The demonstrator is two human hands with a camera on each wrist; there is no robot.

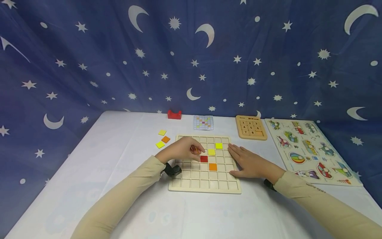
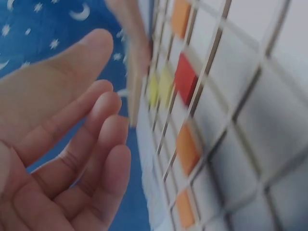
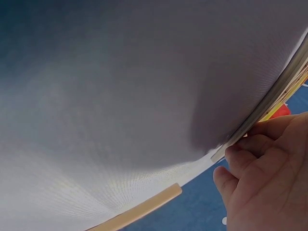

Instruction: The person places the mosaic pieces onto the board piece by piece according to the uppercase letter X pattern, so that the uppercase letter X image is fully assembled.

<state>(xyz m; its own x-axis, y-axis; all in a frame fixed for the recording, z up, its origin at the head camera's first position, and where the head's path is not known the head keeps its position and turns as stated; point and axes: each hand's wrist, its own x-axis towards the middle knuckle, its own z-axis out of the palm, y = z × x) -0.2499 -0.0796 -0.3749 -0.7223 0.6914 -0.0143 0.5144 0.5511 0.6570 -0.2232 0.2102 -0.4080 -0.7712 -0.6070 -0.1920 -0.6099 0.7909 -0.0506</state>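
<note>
Red tile (image 1: 204, 159) sits on the board (image 1: 204, 184) near mid-frame in the head view, just beside my left hand (image 1: 182, 149), toward the lower right of its fingertips. Being square, the tile presents no long axis. Left is the nearer hand; three loose tiles (image 1: 160, 144) lie at its upper left on the tabletop (image 1: 134, 209). Hand pose: left arched over the board, forearm (image 1: 125, 196) entering from lower left; its fingers (image 2: 114, 168) are released, apart from the thumb (image 2: 94, 50), nothing between. My right hand (image 1: 249, 161) lies against the board's right edge, fingers extended, grasping nothing.
</note>
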